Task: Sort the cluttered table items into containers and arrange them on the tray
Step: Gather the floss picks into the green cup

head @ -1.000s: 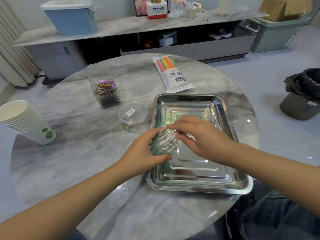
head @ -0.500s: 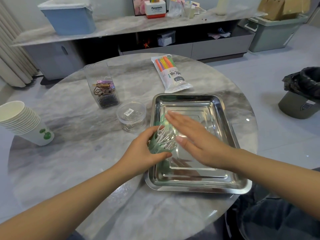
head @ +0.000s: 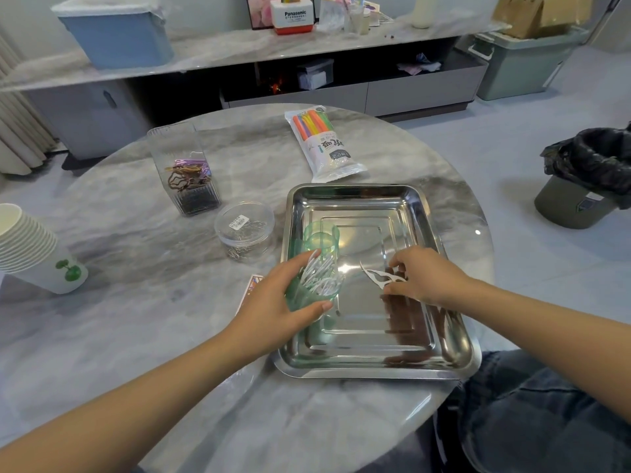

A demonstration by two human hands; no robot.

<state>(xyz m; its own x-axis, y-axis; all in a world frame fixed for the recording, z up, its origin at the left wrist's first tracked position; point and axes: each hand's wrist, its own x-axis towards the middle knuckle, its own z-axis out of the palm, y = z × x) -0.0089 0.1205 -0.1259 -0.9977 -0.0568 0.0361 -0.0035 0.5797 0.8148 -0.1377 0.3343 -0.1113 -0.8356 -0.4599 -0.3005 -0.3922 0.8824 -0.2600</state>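
Left hand (head: 273, 312) has its grip wrapped round the green cup (head: 316, 285), tilted over the tray's (head: 454, 349) left side, mouth toward the far edge, full of white floss picks (head: 321, 274). Right hand (head: 423, 279) pinches a stray pick (head: 377, 276) lying on the tray floor, grip narrow, fingertips curled on it.

Step in hand, I'd say: get the loose pick back into the cup. Suggest tipping the cup upright first so nothing else slides out, then feed the pick in handle-first alongside the rest, not across the mouth.

Still outside the tray on the surface: clear box of clips (head: 186, 172), round tub (head: 244, 230), straw pack (head: 322, 141).
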